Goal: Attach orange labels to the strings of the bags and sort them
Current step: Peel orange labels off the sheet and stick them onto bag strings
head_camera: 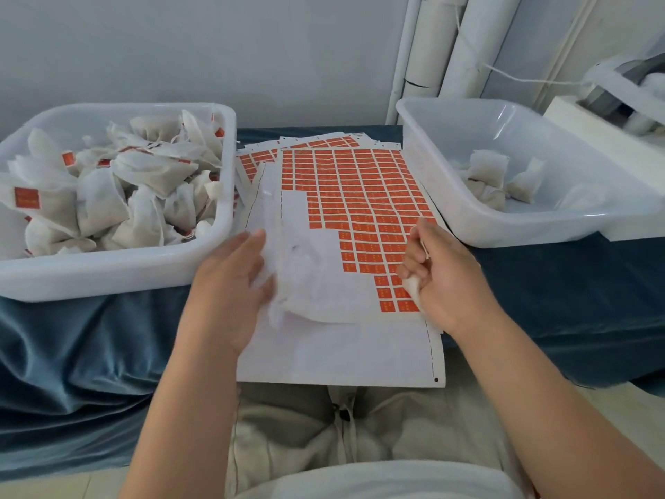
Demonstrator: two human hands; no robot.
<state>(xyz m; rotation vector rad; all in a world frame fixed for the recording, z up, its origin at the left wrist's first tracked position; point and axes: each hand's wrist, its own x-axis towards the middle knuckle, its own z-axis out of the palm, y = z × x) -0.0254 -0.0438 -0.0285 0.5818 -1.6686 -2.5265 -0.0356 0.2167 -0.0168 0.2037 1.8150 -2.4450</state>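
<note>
A sheet of orange labels [360, 196] lies on a stack of backing paper between two bins. My left hand [230, 286] holds the left edge of a white bag [306, 282], which is blurred and lies over the sheet's peeled part. At the sheet's right edge, my right hand [446, 279] has its fingers curled round a small white piece of bag [414, 291], and a thin string crosses its fingers. The left bin [118, 271] is heaped with white bags, several carrying orange labels. The right bin [521, 234] holds a few unlabelled bags [493, 174].
More label sheets [259, 158] fan out behind the top one. A blue cloth [557, 289] covers the table. White pipes [464, 45] stand at the back wall, and a white machine [619, 99] sits at the far right. My lap is below the table's edge.
</note>
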